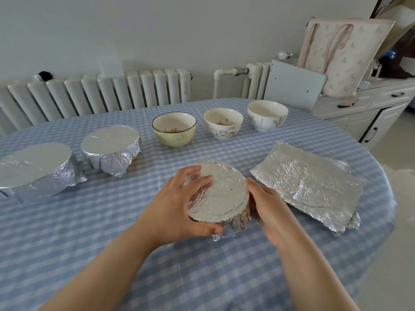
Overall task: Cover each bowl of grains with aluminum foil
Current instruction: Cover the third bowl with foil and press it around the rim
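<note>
The left hand (177, 207) curls its fingers (197, 182) over the top and near rim of a foil-wrapped bowl (222, 194) at the centre of the frame, thumb hooked under the lower edge, so it grasps the bowl through the foil. The right hand (267, 203) lies against the bowl's right side with its fingers tucked down along the crumpled foil skirt; whether they pinch the foil or only press it cannot be told. The bowl rests on the worktop (112, 243), which is covered by a blue-and-white checked cloth.

Just right of the bowl, near the right hand, lies a stack of crinkled foil sheets (312, 182). At centre left stands a second covered bowl (111, 147), and at the left edge a third, larger covered bowl (36, 167). Across the upper middle of the frame sit three uncovered bowls in a row: a yellow-green bowl (174, 131) and a white cat-print bowl (223, 123), both with grains at the bottom, and a white bowl (267, 115) whose contents cannot be seen.
</note>
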A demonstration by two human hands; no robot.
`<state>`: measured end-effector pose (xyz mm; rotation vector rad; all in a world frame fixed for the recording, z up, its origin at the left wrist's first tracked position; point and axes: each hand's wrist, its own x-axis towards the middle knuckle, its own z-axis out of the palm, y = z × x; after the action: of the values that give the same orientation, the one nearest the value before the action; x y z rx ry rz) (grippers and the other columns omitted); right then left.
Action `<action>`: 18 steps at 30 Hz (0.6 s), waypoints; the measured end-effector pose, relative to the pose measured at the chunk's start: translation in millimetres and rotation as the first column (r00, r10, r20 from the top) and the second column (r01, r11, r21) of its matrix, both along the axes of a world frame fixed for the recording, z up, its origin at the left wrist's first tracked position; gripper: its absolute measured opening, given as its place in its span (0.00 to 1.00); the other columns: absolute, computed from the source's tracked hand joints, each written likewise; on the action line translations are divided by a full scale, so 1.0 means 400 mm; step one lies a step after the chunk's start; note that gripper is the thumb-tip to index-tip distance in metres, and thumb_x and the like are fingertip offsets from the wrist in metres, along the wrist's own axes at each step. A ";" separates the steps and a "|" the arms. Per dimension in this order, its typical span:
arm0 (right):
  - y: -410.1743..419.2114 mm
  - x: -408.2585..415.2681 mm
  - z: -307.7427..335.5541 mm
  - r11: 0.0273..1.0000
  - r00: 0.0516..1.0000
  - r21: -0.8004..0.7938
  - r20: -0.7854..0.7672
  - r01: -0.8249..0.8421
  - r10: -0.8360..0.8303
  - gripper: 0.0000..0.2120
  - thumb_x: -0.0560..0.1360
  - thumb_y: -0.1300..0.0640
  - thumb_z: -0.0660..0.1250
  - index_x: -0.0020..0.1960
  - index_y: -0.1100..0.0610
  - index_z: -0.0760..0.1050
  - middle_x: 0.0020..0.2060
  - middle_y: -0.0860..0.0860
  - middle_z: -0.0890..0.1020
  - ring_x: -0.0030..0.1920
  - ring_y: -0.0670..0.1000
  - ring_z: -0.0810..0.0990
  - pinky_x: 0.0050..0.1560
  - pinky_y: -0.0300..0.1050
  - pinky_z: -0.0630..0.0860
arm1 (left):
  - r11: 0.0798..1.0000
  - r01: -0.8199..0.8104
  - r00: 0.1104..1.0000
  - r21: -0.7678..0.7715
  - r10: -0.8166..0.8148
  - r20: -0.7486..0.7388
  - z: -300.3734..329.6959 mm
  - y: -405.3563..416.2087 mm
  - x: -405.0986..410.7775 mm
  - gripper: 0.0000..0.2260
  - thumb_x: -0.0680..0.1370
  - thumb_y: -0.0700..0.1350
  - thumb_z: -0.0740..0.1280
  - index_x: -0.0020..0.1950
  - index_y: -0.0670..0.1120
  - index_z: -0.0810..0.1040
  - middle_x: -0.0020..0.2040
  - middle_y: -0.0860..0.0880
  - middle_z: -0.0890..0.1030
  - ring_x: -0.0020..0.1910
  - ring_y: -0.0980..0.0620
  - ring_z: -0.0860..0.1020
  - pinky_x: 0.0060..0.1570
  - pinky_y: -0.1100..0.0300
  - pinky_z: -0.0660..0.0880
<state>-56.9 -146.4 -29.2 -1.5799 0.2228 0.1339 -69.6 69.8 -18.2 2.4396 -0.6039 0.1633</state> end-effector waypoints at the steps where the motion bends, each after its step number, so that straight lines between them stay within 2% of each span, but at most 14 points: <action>1: 0.001 -0.001 0.002 0.999 1.000 0.034 -0.008 -0.001 0.001 0.16 0.80 0.48 0.60 0.42 0.59 0.74 0.35 0.55 0.71 0.38 0.52 0.67 0.40 0.45 0.66 | 1.000 -0.009 1.000 -0.009 0.009 0.005 0.000 -0.002 -0.001 0.47 0.55 0.79 0.66 0.72 0.64 0.65 0.73 0.63 0.56 0.71 0.56 0.64 0.67 0.53 0.69; 4: 0.004 0.001 0.011 0.996 1.000 0.084 -0.015 -0.023 0.025 0.15 0.80 0.47 0.60 0.43 0.57 0.75 0.33 0.57 0.71 0.34 0.52 0.67 0.36 0.45 0.63 | 0.998 -0.062 0.998 -0.014 0.062 0.007 0.000 -0.013 -0.012 0.49 0.54 0.78 0.66 0.72 0.62 0.66 0.73 0.62 0.57 0.71 0.55 0.64 0.67 0.52 0.69; 6: 0.009 0.006 0.016 0.994 0.997 0.083 0.002 -0.074 0.074 0.20 0.80 0.44 0.59 0.45 0.61 0.75 0.31 0.59 0.72 0.31 0.54 0.68 0.35 0.47 0.63 | 0.991 -0.131 0.991 -0.010 0.131 0.001 -0.001 -0.030 -0.027 0.50 0.54 0.79 0.65 0.73 0.60 0.65 0.73 0.62 0.57 0.71 0.55 0.63 0.67 0.59 0.65; 7: 0.011 0.011 0.019 0.992 0.995 0.084 0.009 -0.097 0.096 0.24 0.80 0.42 0.60 0.46 0.65 0.75 0.31 0.60 0.75 0.31 0.57 0.71 0.35 0.48 0.66 | 0.985 -0.170 0.985 -0.009 0.170 -0.009 0.000 -0.040 -0.038 0.51 0.54 0.79 0.65 0.74 0.60 0.64 0.73 0.62 0.56 0.71 0.55 0.62 0.66 0.61 0.62; 8: 0.014 0.017 0.022 0.991 0.994 0.074 0.005 -0.107 0.107 0.26 0.79 0.43 0.61 0.49 0.68 0.75 0.35 0.61 0.79 0.34 0.61 0.76 0.37 0.51 0.71 | 0.979 -0.203 0.979 -0.004 0.202 -0.028 0.003 -0.052 -0.047 0.52 0.54 0.80 0.64 0.75 0.60 0.62 0.74 0.61 0.55 0.72 0.55 0.60 0.66 0.62 0.61; 9: 0.015 0.023 0.024 0.993 0.994 0.051 0.003 -0.107 0.107 0.25 0.79 0.44 0.62 0.52 0.67 0.77 0.41 0.61 0.83 0.42 0.63 0.81 0.44 0.54 0.76 | 0.974 -0.225 0.973 0.012 0.225 -0.052 0.005 -0.061 -0.056 0.53 0.54 0.80 0.63 0.76 0.60 0.59 0.74 0.61 0.53 0.72 0.55 0.58 0.67 0.61 0.60; 11: 0.015 0.036 0.028 0.995 0.995 0.008 -0.002 -0.101 0.101 0.21 0.79 0.46 0.63 0.53 0.64 0.80 0.49 0.61 0.84 0.51 0.62 0.83 0.54 0.57 0.77 | 0.971 -0.231 0.969 0.056 0.235 -0.079 0.012 -0.070 -0.066 0.54 0.53 0.82 0.58 0.77 0.63 0.55 0.76 0.61 0.47 0.73 0.53 0.55 0.69 0.56 0.60; 13: 0.009 0.048 0.030 0.994 0.994 0.004 -0.010 -0.105 0.105 0.18 0.79 0.48 0.64 0.53 0.64 0.80 0.50 0.62 0.84 0.50 0.60 0.83 0.52 0.54 0.75 | 0.974 -0.212 0.973 0.073 0.218 -0.076 0.024 -0.064 -0.069 0.52 0.54 0.85 0.50 0.76 0.66 0.53 0.76 0.63 0.42 0.75 0.50 0.56 0.70 0.52 0.61; 15: 0.005 0.054 0.033 0.991 0.991 0.008 -0.016 -0.133 0.133 0.16 0.79 0.49 0.64 0.53 0.62 0.80 0.48 0.59 0.85 0.49 0.58 0.82 0.51 0.51 0.74 | 0.975 -0.213 0.971 0.060 0.218 -0.100 0.036 -0.054 -0.067 0.46 0.60 0.83 0.47 0.76 0.67 0.52 0.75 0.65 0.39 0.75 0.49 0.59 0.70 0.50 0.64; 18: 0.003 0.059 0.034 0.986 0.986 0.006 -0.022 -0.168 0.168 0.14 0.80 0.50 0.62 0.56 0.59 0.79 0.49 0.56 0.86 0.53 0.57 0.83 0.57 0.53 0.76 | 0.961 -0.265 0.957 0.084 0.273 -0.102 0.048 -0.037 -0.058 0.44 0.64 0.79 0.45 0.77 0.63 0.50 0.76 0.63 0.38 0.73 0.46 0.64 0.66 0.48 0.68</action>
<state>-33.2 -145.0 -15.5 -1.5923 0.1068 0.2835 -92.9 55.0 1.0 2.5704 -0.2283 0.1156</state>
